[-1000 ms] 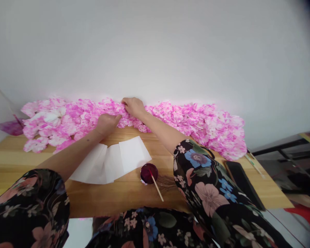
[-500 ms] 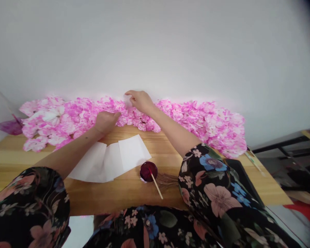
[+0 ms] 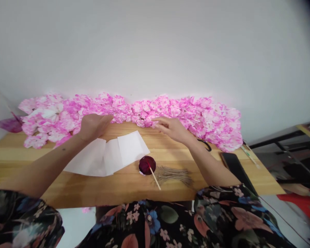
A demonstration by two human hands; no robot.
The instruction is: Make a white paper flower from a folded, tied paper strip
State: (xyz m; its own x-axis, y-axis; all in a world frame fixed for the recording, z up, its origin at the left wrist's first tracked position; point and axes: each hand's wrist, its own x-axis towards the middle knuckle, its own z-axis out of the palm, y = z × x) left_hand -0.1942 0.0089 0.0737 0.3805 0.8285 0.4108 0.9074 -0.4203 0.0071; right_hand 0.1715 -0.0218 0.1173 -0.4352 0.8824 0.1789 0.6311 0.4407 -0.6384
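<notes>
A long heap of pink and white paper flowers (image 3: 175, 106) runs along the back of the wooden table (image 3: 80, 193), against the wall. My left hand (image 3: 95, 125) is at the front edge of the heap, left of centre, its fingers stretched out and nothing seen in it. On the other side of the middle, my right hand (image 3: 172, 128) is open with fingers extended toward the left, close to the flowers. White paper sheets (image 3: 131, 148) lie overlapping below my left hand. Nearer me stands a small bowl of dark red liquid (image 3: 144, 165) with a thin wooden stick (image 3: 155, 179) in it.
Thin brown stems (image 3: 175, 175) lie right of the bowl. A black phone-like slab (image 3: 235, 168) and a dark curved handle (image 3: 206, 144) are by my right arm. At the far left is a purple object (image 3: 9, 124); a black-framed shelf (image 3: 281, 144) stands at the right.
My right hand has come down from the wall side of the heap and to the right, its fingers now extended. My left hand has shifted a little left.
</notes>
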